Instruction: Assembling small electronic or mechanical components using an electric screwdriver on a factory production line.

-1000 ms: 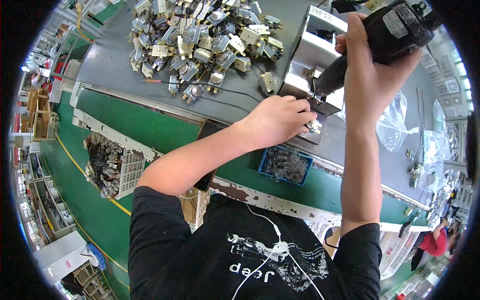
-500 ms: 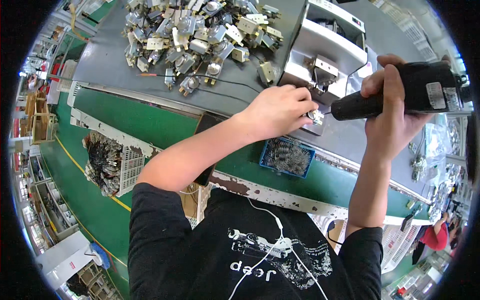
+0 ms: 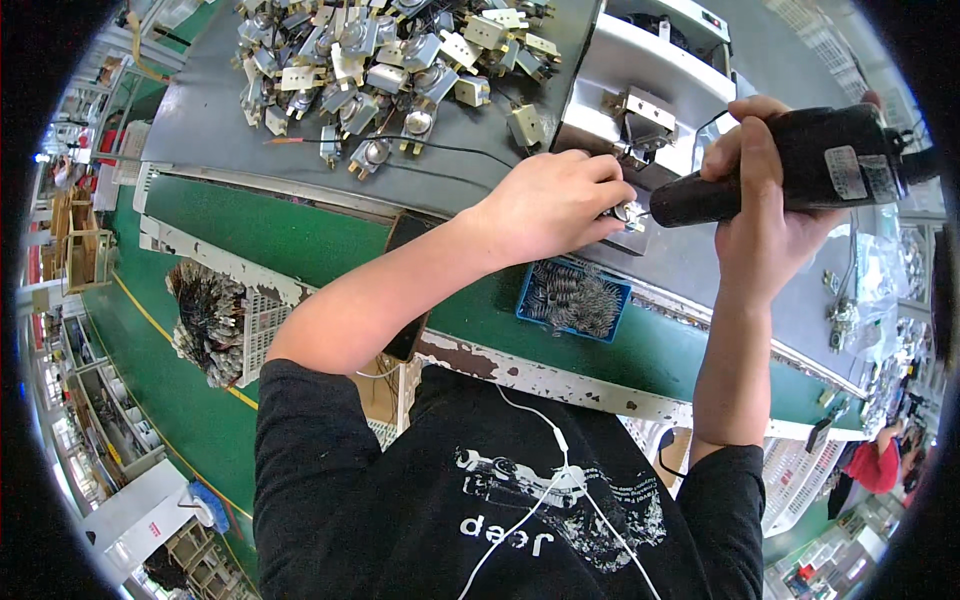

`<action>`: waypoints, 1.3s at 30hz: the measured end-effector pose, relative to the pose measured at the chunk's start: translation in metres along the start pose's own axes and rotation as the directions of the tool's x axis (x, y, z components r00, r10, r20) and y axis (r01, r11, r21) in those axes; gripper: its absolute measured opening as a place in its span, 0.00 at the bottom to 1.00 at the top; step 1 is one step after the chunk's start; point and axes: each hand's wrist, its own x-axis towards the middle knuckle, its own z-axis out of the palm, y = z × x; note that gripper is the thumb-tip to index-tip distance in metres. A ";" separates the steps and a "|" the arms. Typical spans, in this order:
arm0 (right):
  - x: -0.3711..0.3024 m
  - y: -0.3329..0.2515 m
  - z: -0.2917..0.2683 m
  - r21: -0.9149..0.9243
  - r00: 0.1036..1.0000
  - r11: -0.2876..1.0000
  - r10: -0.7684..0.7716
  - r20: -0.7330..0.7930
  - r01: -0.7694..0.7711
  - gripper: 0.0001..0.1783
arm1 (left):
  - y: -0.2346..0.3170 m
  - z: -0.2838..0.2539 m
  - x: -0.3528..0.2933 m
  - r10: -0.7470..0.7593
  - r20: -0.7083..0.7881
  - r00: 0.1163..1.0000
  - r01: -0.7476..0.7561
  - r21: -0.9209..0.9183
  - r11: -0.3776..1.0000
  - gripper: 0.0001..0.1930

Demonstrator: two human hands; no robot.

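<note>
My left hand (image 3: 562,205) pinches a small metal part (image 3: 628,214) with its fingertips, at the front of a metal machine (image 3: 640,60). In my right hand (image 3: 765,190) is a black electric screwdriver (image 3: 800,168), lying nearly level, with the fingers wrapped round its body. Its thin tip points left and reaches the small part or stops just short of it; I cannot tell which. Another boxy component (image 3: 648,118) sits on the machine's front, just above the part. Below my left hand is a blue tray (image 3: 523,305) filled with metal springs (image 3: 580,300).
A heap of small metal and cream components (image 3: 370,60) covers the back left of the grey table (image 3: 205,115). A thin dark wire (image 3: 450,147) runs toward my left hand. A white basket of wired parts (image 3: 262,325) stands at left. Plastic bags (image 3: 875,285) lie at right.
The screwdriver and my right hand have shifted slightly left and up in the picture. My left hand keeps its pinch on the small part. The whole view has also shifted a little.
</note>
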 end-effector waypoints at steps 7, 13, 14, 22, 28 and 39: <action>0.000 0.005 -0.003 0.056 1.000 0.998 -0.026 -0.007 0.027 0.12 | -0.002 -0.002 -0.001 -0.019 0.057 0.998 0.020 -0.017 1.000 0.15; -0.003 0.004 0.003 0.022 0.998 0.999 -0.042 0.035 0.042 0.12 | -0.005 0.003 -0.002 0.008 0.012 1.000 -0.007 -0.036 0.999 0.15; -0.003 0.004 0.004 0.008 0.998 0.999 -0.054 0.042 0.053 0.13 | -0.005 0.003 -0.002 0.008 0.009 1.000 -0.007 -0.038 0.999 0.15; -0.005 0.007 0.004 0.006 0.996 0.999 -0.046 0.079 0.046 0.32 | -0.004 0.003 -0.003 -0.003 0.015 1.000 0.003 -0.046 0.999 0.15; -0.003 0.001 0.005 -0.016 0.991 0.998 -0.061 0.123 0.064 0.47 | -0.005 -0.001 -0.001 0.016 0.018 1.000 -0.016 -0.032 0.999 0.15; 0.020 -0.009 -0.015 -0.034 0.999 0.999 0.013 0.031 -0.012 0.17 | 0.012 -0.010 -0.012 -0.008 0.018 1.000 0.009 -0.039 0.999 0.17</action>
